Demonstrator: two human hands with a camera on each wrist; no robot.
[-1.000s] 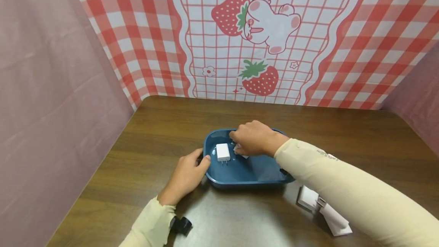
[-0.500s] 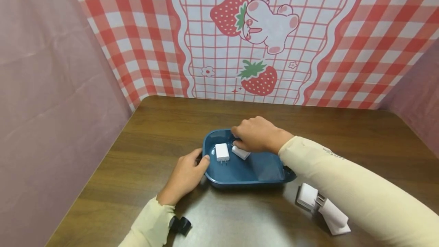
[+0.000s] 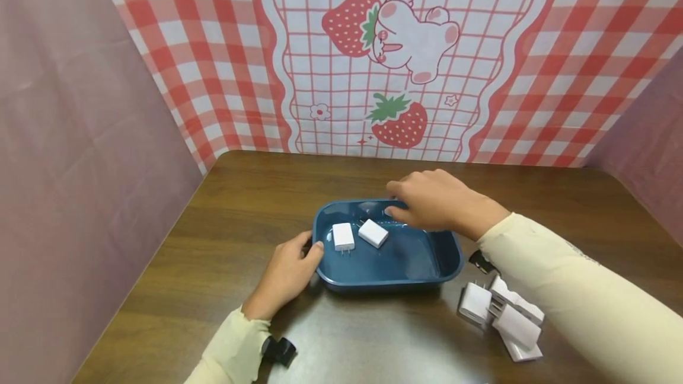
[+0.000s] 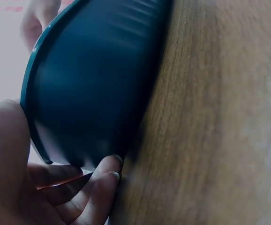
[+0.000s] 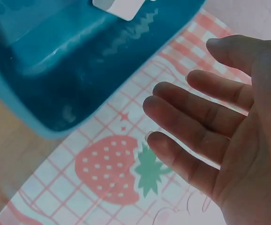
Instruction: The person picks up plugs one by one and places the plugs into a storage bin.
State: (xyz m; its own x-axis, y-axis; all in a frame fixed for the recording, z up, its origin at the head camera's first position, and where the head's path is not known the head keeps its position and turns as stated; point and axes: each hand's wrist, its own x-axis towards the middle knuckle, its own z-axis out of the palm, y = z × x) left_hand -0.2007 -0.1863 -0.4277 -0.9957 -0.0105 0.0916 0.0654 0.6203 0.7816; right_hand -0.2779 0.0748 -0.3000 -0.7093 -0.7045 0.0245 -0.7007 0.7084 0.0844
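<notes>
L hand: fingers curled at end of blue rounded-rect. plastic tub.
R hand: fingers apart, nothing held — nr far rim.
White boxy plastic chargers: 2 in tub, rest piled on bench.
Pile prongs: could snag — careless grab may drop one.

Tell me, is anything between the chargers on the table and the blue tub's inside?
Yes, the right wall of the tub: the chargers must go over it. A black gadget under the right sleeve hangs nearby too.
</notes>
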